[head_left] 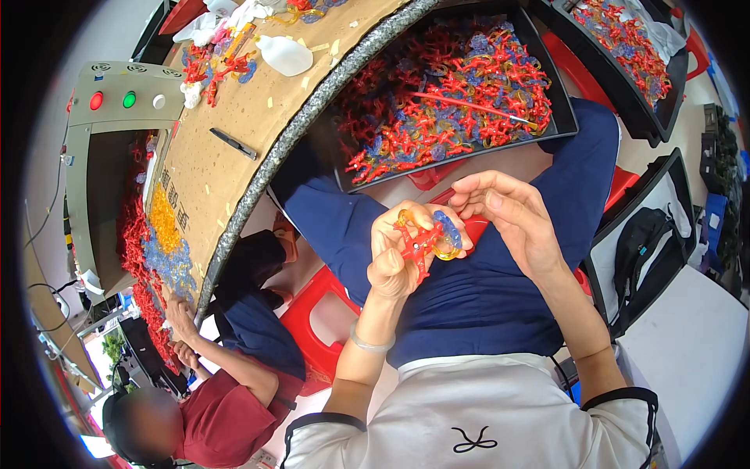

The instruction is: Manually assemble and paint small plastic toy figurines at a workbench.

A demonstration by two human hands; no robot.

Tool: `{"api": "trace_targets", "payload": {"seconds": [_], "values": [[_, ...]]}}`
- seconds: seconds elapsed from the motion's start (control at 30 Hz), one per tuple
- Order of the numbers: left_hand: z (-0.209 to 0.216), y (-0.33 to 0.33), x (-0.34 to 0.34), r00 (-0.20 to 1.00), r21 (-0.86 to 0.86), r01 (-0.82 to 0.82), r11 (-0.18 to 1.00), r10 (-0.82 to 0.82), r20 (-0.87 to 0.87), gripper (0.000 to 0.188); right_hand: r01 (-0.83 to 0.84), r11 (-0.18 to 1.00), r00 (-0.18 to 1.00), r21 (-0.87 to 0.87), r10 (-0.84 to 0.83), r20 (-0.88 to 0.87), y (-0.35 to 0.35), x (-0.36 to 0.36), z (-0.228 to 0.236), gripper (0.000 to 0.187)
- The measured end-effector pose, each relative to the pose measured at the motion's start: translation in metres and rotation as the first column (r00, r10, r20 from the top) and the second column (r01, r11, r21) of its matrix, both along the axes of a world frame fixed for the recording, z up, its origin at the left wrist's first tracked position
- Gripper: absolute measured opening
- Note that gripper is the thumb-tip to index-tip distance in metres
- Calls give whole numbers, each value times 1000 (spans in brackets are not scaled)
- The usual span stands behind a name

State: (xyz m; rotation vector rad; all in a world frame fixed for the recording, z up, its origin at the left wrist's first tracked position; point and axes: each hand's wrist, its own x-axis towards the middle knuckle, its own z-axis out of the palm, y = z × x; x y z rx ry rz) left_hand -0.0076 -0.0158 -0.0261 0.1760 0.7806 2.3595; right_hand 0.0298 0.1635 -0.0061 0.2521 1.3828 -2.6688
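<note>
A small red plastic toy figure (423, 245) with translucent yellow and blue ring-like parts is held above my lap. My left hand (391, 254) is closed around it, thumb and fingers gripping its left side. Just to the right, my right hand (512, 219) is raised with its fingers stretched and slightly curved, and nothing shows in it. Its fingertips come close to the toy's blue part (448, 228); whether they touch my left hand's fingers I cannot tell. Beyond my hands, a black tray (564, 102) on my knees holds a heap of similar red, yellow and blue pieces.
A thin red stick (469, 107) lies on the heap. On the cardboard-covered table (226, 117) at left are a black pen (233, 144), a white bottle (285, 55) and piles of yellow pieces (164, 219). A co-worker in a red shirt (230, 414) works there. Another full tray (625, 55) stands far right.
</note>
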Motion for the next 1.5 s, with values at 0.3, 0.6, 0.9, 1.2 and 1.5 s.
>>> {"api": "trace_targets", "payload": {"seconds": [0.3,0.6,0.9,1.2,1.5], "values": [[7,-2,0,989,-126,-47,991,29,-145,58,-34,999,999,-1,34,18,-2,0,1,35],[11,-3,-3,952,-180,-110,977,52,-301,47,-47,999,998,4,47,42,-2,0,2,41],[9,-4,-5,944,-173,-117,978,55,-327,46,-56,998,998,10,55,29,-3,0,2,40],[12,0,-5,941,-157,-120,980,61,-334,45,-66,998,997,3,66,28,-1,-1,5,37],[12,1,-7,990,-109,71,992,-83,-112,82,-28,999,999,-23,28,-17,-6,2,1,28]]}}
